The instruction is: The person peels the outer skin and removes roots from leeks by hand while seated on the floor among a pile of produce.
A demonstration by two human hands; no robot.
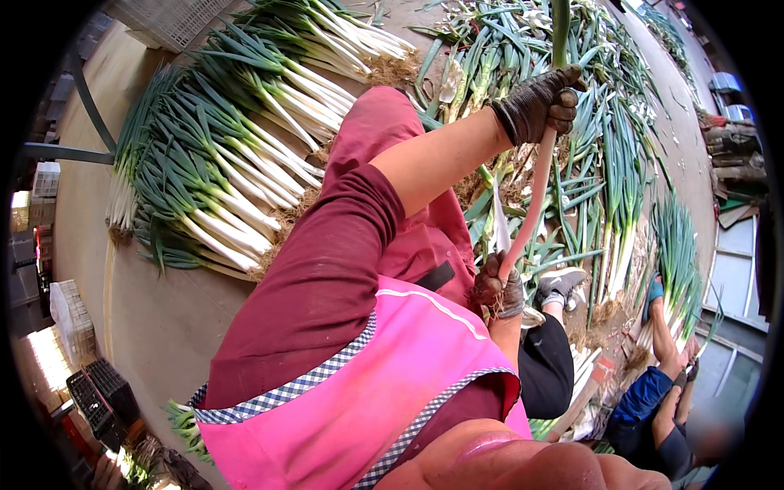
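My left hand (545, 107), in a dark glove, is closed around the upper stalk of a long green onion (534, 202). The pale shaft bends down to my right hand (499, 288), also gloved and soiled, which grips it near the roots. A pale pointed strip (501, 217) stands up beside the right hand; whether it is a knife blade or a leaf I cannot tell. Loose leaves and untrimmed onions (612, 165) lie behind the stalk. Rows of cleaner green onions (233, 177), white shafts and roots towards my legs, lie at the left.
A co-worker (649, 404) with gloved hands sits at the lower right, beside more onions (677, 269). A leg in black trousers with a grey shoe (558, 285) is right of my right hand. Plastic crates (174, 21) stand at the upper left, a black crate (101, 398) at the lower left.
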